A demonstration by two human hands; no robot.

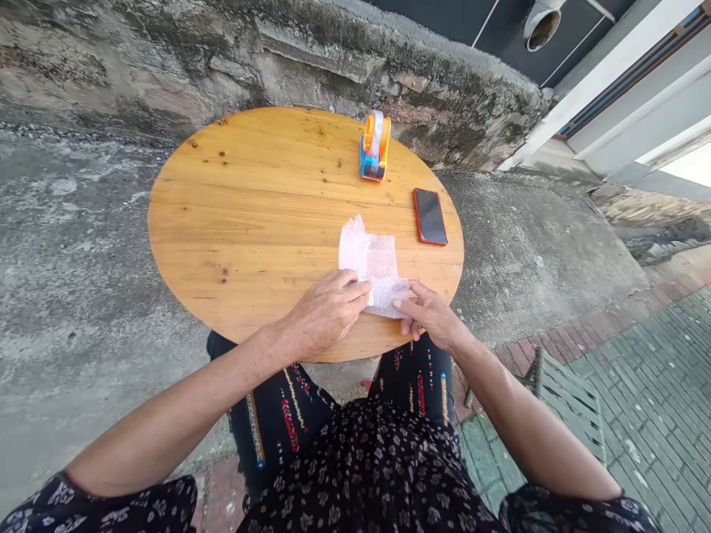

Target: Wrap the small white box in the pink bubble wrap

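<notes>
A white, see-through sheet that looks like bubble wrap [382, 255] lies partly folded near the front edge of the round wooden table [249, 222]. At the fold's left side, my left hand [332, 307] is closed with its fingertips on the wrap; its thumb is mostly hidden. My right hand [427, 314] pinches the right edge of the folded part, thumb on top and fingers at the rim and below. Whether anything lies inside the fold cannot be made out.
Toward the back of the table stands an orange and blue tape dispenser [375, 148] with a tape roll. A phone with a red edge [429, 216] lies at the right. Behind runs a rough stone wall [194, 66]; a green slatted chair [572, 400] is at my right.
</notes>
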